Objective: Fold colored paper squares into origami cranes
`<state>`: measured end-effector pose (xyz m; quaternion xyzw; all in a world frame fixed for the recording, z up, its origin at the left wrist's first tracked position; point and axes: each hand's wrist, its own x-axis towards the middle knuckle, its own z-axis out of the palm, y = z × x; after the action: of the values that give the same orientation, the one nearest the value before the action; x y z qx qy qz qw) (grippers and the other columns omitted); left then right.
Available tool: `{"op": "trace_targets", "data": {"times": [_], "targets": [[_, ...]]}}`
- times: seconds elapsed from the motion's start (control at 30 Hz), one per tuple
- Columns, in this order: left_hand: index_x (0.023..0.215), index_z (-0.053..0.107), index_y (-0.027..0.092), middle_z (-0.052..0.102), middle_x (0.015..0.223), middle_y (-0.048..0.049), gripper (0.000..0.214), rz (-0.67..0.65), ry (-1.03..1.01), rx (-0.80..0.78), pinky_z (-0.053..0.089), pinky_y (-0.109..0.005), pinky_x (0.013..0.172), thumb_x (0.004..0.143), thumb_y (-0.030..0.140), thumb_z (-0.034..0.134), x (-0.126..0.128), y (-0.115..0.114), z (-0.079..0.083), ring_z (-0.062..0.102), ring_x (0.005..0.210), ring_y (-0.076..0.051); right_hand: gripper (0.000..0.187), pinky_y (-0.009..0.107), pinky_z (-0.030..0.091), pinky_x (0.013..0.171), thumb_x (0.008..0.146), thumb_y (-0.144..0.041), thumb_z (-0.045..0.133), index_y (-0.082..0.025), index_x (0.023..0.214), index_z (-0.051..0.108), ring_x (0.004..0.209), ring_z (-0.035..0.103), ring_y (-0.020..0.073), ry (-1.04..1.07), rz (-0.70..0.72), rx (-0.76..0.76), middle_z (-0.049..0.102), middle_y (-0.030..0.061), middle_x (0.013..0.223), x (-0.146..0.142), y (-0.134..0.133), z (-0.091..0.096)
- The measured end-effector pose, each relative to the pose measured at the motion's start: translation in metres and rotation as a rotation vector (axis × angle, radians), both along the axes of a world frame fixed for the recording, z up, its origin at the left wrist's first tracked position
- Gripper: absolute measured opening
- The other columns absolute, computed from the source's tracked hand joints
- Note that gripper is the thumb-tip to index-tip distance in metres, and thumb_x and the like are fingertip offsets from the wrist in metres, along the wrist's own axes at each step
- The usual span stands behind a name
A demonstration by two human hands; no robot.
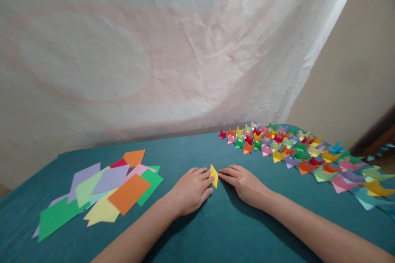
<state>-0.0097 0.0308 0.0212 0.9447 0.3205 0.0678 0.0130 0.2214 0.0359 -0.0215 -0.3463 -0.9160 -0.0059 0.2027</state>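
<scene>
A small folded yellow paper piece (214,175) lies on the teal tablecloth (222,230) between my two hands. My left hand (190,189) rests palm down, its fingertips pinching the left side of the yellow piece. My right hand (243,183) lies palm down too, fingers pointing left and touching the piece's right edge. Both hands press it against the table.
A loose pile of flat coloured paper squares (105,191) lies at the left. Several rows of finished folded paper figures (296,152) in many colours run along the right side to the table's edge. A white sheet (154,49) hangs behind the table.
</scene>
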Motion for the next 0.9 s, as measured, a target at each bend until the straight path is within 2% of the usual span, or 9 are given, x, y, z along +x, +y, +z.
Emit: {"op": "trace_targets", "data": {"times": [0.9], "targets": [[0.126, 0.049, 0.022, 0.054, 0.129, -0.0072, 0.037, -0.008, -0.018, -0.030, 0.033, -0.041, 0.102, 0.093, 0.034, 0.040, -0.0014, 0.0013, 0.0023, 0.047, 0.121, -0.024, 0.037, 0.037, 0.043, 0.088, 0.088, -0.007, 0.042, -0.018, 0.120, 0.057, 0.102, 0.051, 0.0202, -0.023, -0.027, -0.006, 0.060, 0.0107, 0.115, -0.0039, 0.0007, 0.0013]]}}
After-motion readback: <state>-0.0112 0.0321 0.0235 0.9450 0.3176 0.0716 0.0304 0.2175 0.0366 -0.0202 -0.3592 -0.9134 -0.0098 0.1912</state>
